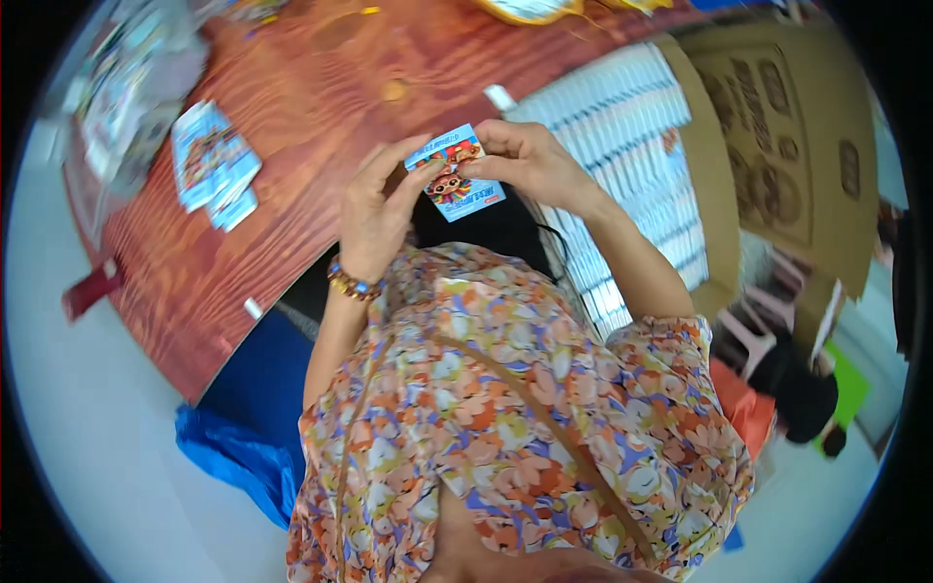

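Observation:
Between my two hands is a small light-blue printed card or flat packet (468, 201) with a colourful cartoon figure on its face. It is tilted, over the near edge of the table. My left hand (374, 199) grips its left side, the thumb lying across the front. On the opposite side my right hand (530, 163) pinches it, thumb on the printed face and fingers behind. Some of the fingers behind it are hidden. A loose pile of similar blue printed pieces (214, 160) lies on the table to my left.
The reddish wood-grain table (321, 87) curves around in front. At right stands an opened cardboard box (724, 185) packed with rows of thin white-and-blue pieces (612, 117). Clear plastic bags (136, 107) sit at the far left, and a blue bag (238, 447) hangs below the table edge.

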{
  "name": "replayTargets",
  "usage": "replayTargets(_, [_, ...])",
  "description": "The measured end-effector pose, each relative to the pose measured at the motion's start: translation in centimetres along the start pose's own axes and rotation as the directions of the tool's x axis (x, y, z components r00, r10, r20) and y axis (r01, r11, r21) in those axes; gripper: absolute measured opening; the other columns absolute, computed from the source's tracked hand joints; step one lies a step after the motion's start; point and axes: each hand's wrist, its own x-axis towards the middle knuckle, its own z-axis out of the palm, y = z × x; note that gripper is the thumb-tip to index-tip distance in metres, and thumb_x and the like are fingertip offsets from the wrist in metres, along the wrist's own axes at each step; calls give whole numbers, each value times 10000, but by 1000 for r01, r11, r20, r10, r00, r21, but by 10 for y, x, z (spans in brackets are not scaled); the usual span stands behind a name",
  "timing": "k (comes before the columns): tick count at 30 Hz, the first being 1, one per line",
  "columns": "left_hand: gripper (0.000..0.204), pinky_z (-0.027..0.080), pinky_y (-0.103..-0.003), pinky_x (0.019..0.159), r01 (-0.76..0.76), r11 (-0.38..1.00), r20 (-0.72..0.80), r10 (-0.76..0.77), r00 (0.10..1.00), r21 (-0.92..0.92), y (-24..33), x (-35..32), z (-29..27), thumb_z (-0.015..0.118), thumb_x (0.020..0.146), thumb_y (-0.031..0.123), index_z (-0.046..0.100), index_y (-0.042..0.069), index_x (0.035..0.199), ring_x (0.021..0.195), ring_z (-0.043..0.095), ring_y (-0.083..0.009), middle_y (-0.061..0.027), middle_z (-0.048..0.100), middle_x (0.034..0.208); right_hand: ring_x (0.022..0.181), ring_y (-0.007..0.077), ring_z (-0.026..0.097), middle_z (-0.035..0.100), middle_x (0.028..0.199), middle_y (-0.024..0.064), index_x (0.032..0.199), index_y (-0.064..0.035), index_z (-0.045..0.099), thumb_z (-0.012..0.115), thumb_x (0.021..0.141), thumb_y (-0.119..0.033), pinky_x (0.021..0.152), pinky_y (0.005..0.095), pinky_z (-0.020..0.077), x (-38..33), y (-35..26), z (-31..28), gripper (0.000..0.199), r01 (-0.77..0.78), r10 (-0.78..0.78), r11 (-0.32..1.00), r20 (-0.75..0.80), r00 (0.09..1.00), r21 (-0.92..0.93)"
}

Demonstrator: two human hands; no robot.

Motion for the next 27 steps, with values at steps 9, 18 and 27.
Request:
replayTargets(9, [471, 545, -278, 804, 107, 994, 130, -105, 986, -7, 3, 3, -1, 678, 919, 37, 539, 9, 1367, 940, 659, -144, -100, 666, 1131, 886, 309, 712, 733, 978, 162, 1152, -93, 702, 700, 831, -409, 766, 414, 552, -209, 71, -238, 451, -851, 105, 279, -867, 487, -444])
replayTargets(18, [426, 543, -275, 818, 80, 995, 96, -85, 992, 51, 17, -3, -7, 651, 933, 8, 573, 34, 1351, 958, 658, -137, -96, 657, 1143, 1064, 379, 664, 704, 1148, 151, 1239, -217, 661, 623, 886, -382, 887, 501, 529, -160, 128, -277, 391, -979, -35, 37, -979, 200, -201])
replayTargets(27, [433, 532, -276, 834, 156, 979, -27, -154, 988, 130, -4, -21, -40, 627, 960, 19, 539, 23, 1384, 967, 645, -132, -104, 667, 1132, 950, 325, 679, 714, 1026, 153, 1164, -115, 688, 700, 848, -332, 814, 438, 520, -170, 153, -304, 383, -846, 92, 261, -861, 501, -464])
